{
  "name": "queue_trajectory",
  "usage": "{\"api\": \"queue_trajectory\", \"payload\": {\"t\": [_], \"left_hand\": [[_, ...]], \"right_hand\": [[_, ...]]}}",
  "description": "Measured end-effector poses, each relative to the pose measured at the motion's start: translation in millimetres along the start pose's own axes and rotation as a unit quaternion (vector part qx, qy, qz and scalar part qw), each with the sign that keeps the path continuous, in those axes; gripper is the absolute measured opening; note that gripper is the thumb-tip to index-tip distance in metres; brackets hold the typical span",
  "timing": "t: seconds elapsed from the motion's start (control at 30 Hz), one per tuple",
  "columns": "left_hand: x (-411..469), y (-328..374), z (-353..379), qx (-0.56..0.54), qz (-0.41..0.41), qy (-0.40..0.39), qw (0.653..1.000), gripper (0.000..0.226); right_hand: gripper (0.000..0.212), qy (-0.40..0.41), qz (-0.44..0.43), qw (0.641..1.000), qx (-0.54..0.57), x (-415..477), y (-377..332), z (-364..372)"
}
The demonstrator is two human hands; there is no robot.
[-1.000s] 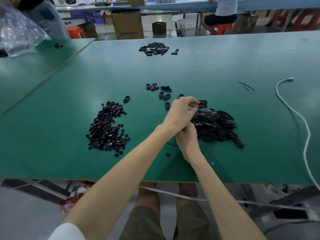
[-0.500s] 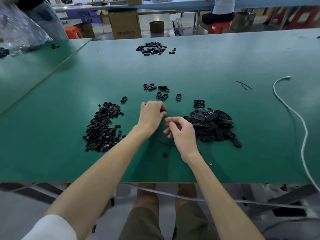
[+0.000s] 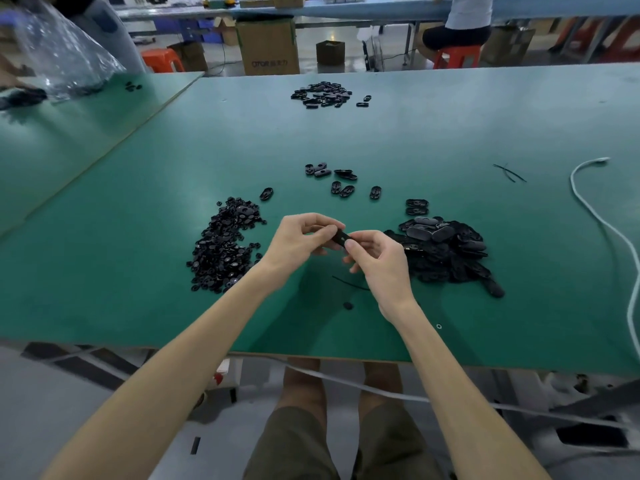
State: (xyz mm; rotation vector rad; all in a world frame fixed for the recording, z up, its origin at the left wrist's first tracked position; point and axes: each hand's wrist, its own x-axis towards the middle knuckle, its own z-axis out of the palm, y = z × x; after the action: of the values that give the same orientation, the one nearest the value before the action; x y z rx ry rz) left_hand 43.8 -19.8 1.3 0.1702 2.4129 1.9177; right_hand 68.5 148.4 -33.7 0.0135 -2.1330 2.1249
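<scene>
Small black plastic piece [image 3: 340,239] is held between both hands, lifted off the green table [image 3: 450,133], roughly mid-way between the two big piles. Left hand [image 3: 300,239] pinches its left end, fingers curled round it. Right hand [image 3: 377,259] grips the right end, thumb tip on top of the piece, other fingers curled under. Most of the piece is hidden by fingers; exact shape can't be told.

Just left of the left hand: heap of small black round parts [image 3: 225,247]. Just right of the right hand, touching distance: heap of larger black oval shells [image 3: 446,252]. Beyond the hands, near: scattered loose oval pieces [image 3: 341,181]. Under the right wrist on the table: thin black strand [image 3: 349,283] and a single small black disc [image 3: 348,305]. Well beyond, far side of the table: another small pile [image 3: 323,94]. Far right of the right hand: white cable [image 3: 595,209] running along the table.
</scene>
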Motion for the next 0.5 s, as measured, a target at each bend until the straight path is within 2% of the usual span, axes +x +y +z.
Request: {"api": "queue_trajectory", "payload": {"t": [0.07,0.13,0.2,0.27,0.37,0.5], "left_hand": [[-1,0,-8,0.042,0.002,0.009,0.999,0.012],[0,0,-22,0.164,0.018,0.054,0.985,0.010],[1,0,-42,0.317,0.025,0.093,0.944,0.009],[2,0,-65,0.425,-0.014,0.108,0.899,0.007],[-1,-4,-86,0.462,-0.086,0.100,0.877,0.010],[-2,-11,-90,0.458,-0.075,0.109,0.879,0.007]], "right_hand": [[0.005,-0.001,0.001,1.000,0.001,-1,0,0],[0.005,0.010,0.005,1.000,0.011,0,0,-1],[0.007,0.008,0.005,1.000,0.011,0,0,-1],[0.010,0.002,0.004,1.000,0.007,0,1,0],[0.012,0.002,0.004,1.000,0.004,0,1,-1],[0.012,-0.001,0.002,1.000,-0.004,0,2,-1]]}}
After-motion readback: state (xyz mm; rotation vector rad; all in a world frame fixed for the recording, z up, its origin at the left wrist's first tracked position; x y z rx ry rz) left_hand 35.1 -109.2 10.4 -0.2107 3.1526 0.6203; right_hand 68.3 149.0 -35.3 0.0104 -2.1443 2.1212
